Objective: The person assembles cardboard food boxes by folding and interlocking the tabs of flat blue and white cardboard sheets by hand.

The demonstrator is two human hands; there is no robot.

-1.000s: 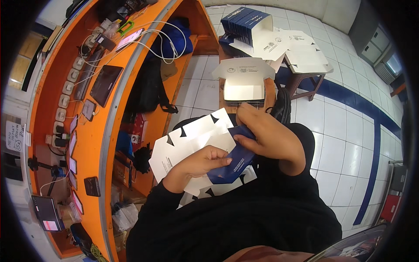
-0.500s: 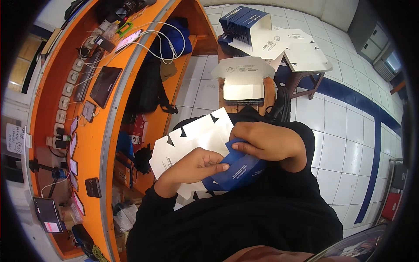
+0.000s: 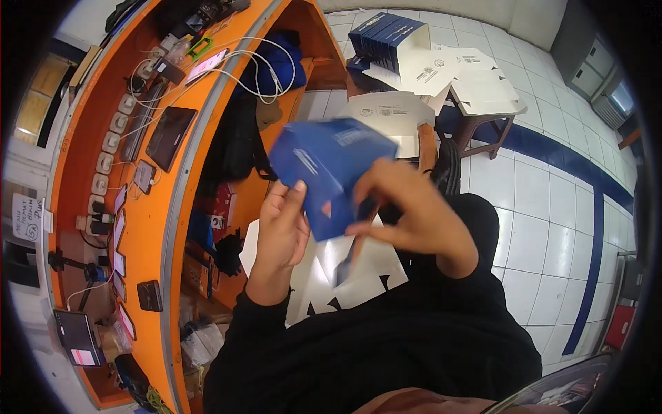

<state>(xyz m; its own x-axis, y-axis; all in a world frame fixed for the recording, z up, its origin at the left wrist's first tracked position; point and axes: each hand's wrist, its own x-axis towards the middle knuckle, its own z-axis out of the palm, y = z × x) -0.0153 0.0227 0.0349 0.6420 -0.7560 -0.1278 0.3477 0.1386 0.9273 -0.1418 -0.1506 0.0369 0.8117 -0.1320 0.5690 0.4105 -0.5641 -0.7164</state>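
Note:
A blue folding carton (image 3: 331, 169), its panels partly bent into shape, is raised above my lap and slightly smeared by motion. My left hand (image 3: 283, 228) grips its lower left edge, thumb in front. At its lower right edge is my right hand (image 3: 407, 214), fingers bent and blurred; whether they pinch the card does not show clearly. Beneath, a flat white carton sheet (image 3: 372, 259) with dark notches lies across my lap. Beyond the blue carton, a white-lined carton (image 3: 408, 146) sits partly hidden on a wooden bench.
Stacked blue cartons (image 3: 389, 41) and white carton sheets (image 3: 476, 69) rest on stools ahead. On the left runs an orange counter (image 3: 155, 234) with phones, a tablet (image 3: 170, 138), chargers and looping white cables (image 3: 276, 76). A black bag (image 3: 234, 138) sits on its lower shelf.
The blue carton has risen from my lap and moved forward and left, turned to show broader blue panels. Both hands moved with it, and more of the white sheet on my lap shows.

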